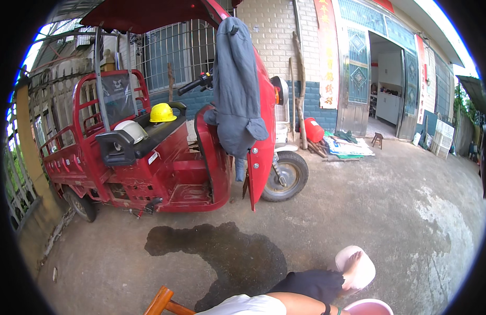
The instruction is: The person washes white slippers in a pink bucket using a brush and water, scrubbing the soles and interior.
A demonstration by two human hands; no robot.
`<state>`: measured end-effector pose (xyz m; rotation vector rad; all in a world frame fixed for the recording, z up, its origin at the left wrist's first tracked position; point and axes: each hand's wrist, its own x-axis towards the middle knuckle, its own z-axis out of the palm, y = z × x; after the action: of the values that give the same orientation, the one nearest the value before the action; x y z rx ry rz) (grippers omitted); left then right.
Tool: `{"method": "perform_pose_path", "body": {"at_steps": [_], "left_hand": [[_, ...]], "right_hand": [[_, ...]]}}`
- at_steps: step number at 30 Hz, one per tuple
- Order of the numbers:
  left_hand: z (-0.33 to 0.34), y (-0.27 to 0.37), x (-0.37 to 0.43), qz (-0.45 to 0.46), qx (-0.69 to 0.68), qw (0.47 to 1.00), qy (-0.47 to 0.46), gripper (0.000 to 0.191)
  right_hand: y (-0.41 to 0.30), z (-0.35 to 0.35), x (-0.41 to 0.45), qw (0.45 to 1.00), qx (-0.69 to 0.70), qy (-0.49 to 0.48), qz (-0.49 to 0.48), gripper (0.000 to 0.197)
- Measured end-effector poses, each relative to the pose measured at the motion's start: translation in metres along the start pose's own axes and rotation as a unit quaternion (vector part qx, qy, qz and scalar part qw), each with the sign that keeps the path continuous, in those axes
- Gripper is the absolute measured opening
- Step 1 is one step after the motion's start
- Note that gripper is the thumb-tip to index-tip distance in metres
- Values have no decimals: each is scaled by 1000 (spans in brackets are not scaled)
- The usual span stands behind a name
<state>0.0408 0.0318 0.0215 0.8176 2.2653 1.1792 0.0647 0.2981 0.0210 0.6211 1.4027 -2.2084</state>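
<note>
Both of my hands are out of view. At the bottom edge a bare forearm point(304, 303) comes out of a white sleeve point(248, 305), with a black band and a green band at the wrist. The wrist reaches the rim of a pink basin point(370, 305), and the frame cuts off the hand there. Above the arm lies a dark trouser leg point(311, 285). Its bare foot point(352, 265) rests on a pale pink slipper point(365, 271). A wet patch point(246, 252) spreads over the concrete before me.
A red cargo tricycle point(180, 173) stands ahead, a grey garment point(237, 78) hanging at its front. Its seat carries a yellow hard hat point(162, 113) and a white helmet point(130, 131). Orange-brown wooden furniture point(159, 301) is at bottom left. A small stool point(378, 139) stands near an open doorway point(384, 86).
</note>
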Motion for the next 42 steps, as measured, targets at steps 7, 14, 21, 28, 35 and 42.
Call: {"method": "perform_pose_path", "body": {"at_steps": [7,14,21,28,35,42], "left_hand": [[-3,7,-4,4,-30,1000,-4,30],[-6,9,-15,1,-102,995,-5,30],[-9,17,-23,10,-160,987,-12,30],[-10,20,-25,21,-206,978,-27,30],[-13,23,-21,29,-244,968,-40,30],[-8,20,-22,97,-44,994,30,30]], "right_hand": [[10,-10,15,1000,6,11,-17,23],[-2,5,9,999,-12,39,-6,24],[3,47,-13,999,-36,-9,-38,12],[13,96,-27,968,9,-249,-34,23],[19,111,-20,957,1,-290,-31,27],[25,110,-20,956,10,-291,-47,31]]}}
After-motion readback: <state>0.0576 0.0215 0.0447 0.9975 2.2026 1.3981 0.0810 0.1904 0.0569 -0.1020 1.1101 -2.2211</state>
